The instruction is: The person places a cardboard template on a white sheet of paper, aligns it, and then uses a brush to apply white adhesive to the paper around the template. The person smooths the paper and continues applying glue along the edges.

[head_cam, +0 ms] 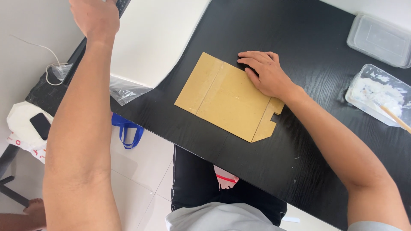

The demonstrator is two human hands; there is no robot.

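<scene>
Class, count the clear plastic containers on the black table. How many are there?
2. One closed plastic container sits at the table's far right corner; an open plastic container holding white paste and a wooden stick sits just nearer, at the right edge.

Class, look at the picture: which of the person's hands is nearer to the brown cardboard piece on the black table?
Right. The right hand rests flat on the cardboard piece; the left hand is raised far off, past the white sheet.

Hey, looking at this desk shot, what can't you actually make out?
- Left hand: fingers cut off by the head view's top edge; its grip on the dark object is unclear.
- Cardboard piece: partly covered by the right hand.
- White paste tub: cropped at the right edge.
</scene>
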